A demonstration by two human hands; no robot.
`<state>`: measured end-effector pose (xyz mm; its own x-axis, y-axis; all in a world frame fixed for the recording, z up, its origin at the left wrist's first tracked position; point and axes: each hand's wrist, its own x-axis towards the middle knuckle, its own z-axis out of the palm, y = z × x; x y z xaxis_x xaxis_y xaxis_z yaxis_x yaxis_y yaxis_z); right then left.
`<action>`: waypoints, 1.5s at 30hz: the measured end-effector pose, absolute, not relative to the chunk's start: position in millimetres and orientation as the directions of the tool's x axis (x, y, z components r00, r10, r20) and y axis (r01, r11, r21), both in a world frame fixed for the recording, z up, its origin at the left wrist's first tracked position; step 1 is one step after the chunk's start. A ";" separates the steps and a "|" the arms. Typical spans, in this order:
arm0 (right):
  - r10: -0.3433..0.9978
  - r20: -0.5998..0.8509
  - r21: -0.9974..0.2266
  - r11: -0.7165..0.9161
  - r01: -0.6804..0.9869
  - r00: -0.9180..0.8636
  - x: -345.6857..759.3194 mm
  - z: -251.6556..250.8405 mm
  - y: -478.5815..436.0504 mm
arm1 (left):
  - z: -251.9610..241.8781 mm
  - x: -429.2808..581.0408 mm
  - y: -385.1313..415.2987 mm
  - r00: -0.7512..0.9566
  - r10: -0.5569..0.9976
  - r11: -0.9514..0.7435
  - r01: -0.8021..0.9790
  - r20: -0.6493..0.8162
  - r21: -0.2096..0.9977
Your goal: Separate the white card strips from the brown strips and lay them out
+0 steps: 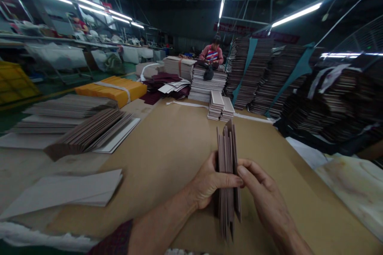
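A stack of thin brown card pieces (pixel 226 155) stands on edge between my hands, above the brown table top (pixel 167 155). My left hand (pixel 206 183) grips the stack from the left, with the thumb laid across its front. My right hand (pixel 263 195) presses the stack from the right, fingers curled against its side. The lower end of the stack reaches down toward the table between my wrists.
Fanned brown cards (pixel 89 133) and flat grey sheets (pixel 68 191) lie to the left. Two small card piles (pixel 220 105) sit further back. An orange bundle (pixel 112 89) and tall dark stacks (pixel 287 79) stand beyond. A person (pixel 212 53) sits at the far end.
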<state>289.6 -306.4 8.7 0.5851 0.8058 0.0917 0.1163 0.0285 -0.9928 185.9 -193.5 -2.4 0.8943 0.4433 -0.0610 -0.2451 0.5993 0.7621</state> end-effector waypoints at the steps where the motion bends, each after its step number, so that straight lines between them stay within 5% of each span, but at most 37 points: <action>1: 0.806 0.078 -0.994 0.016 0.111 0.587 289.5 12.7 -306.2 | -2.2 185.2 -193.8 0.891 0.450 0.588 -0.252 -0.053 0.769; 14: 0.751 0.425 -0.705 -0.076 0.706 0.505 313.3 28.4 -331.2 | -8.6 182.8 -191.7 0.876 0.441 0.619 -0.139 -0.196 0.773; 19: 0.613 0.631 -0.441 -0.221 0.870 0.475 368.4 44.2 -411.1 | -12.0 184.9 -187.9 0.836 0.449 0.625 -0.041 -0.315 0.779; 25: 0.780 0.525 -0.149 -0.309 0.939 0.340 394.7 0.5 -495.7 | -11.0 182.8 -190.4 0.841 0.392 0.660 0.026 -0.373 0.751; 32: 0.891 0.226 -0.349 -0.303 0.887 0.393 381.1 -40.6 -505.4 | -12.5 183.8 -191.0 0.810 0.417 0.651 0.050 -0.412 0.757; 45: 0.892 0.273 -0.459 -0.208 0.864 0.359 383.2 -28.8 -511.7 | -8.8 183.1 -191.5 0.814 0.336 0.677 0.141 -0.474 0.722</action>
<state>383.2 -511.7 -28.8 0.3594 0.8925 0.2726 0.8640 -0.2079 -0.4587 183.1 -191.5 -8.8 0.8141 0.3358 -0.4737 0.1406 0.6775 0.7220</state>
